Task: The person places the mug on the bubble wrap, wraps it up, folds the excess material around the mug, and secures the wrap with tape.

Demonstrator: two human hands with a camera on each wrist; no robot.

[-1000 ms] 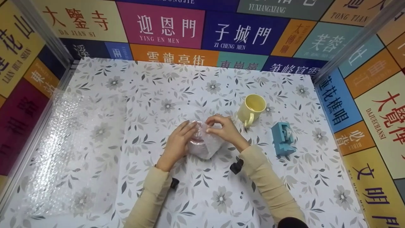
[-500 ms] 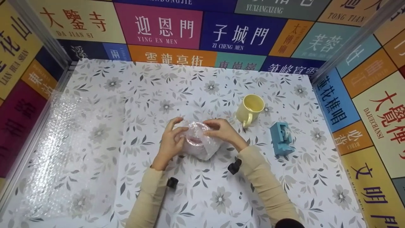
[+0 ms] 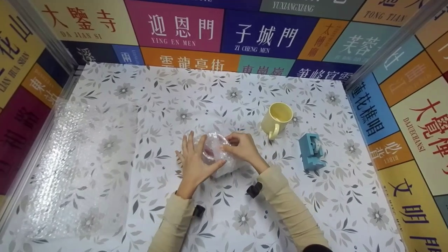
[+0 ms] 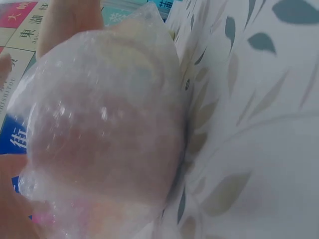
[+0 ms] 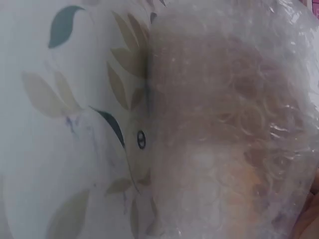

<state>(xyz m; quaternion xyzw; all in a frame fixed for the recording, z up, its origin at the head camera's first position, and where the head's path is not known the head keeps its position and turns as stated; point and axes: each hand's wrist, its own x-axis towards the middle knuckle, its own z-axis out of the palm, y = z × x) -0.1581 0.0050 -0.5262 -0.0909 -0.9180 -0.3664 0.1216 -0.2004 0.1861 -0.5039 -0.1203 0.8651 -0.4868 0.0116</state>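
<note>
A pinkish, rounded object in bubble wrap (image 3: 212,142) stands on the table between both hands. Through the cloudy layers its exact kind is hidden. My left hand (image 3: 194,165) lies along its left side, fingers spread and straight, the thumb reaching across the near side. At the upper right, my right hand (image 3: 242,147) pinches the wrap with thumb and curled fingers. The left wrist view shows the wrapped bundle (image 4: 104,129) close up, its base at the tablecloth. Bubbles and folds cover the bundle (image 5: 224,99) in the right wrist view as well.
A yellow mug (image 3: 269,124) stands behind and right of the hands. Farther right is a teal tape dispenser (image 3: 308,154) with a roll in it. A flat sheet of bubble wrap (image 3: 80,171) covers the table's left side. Printed panels (image 3: 182,31) wall the table in.
My left hand lifted off the wrap with fingers bent, then came back spread along the bundle's left side. The right hand stays at the upper right, pinching the wrap.
</note>
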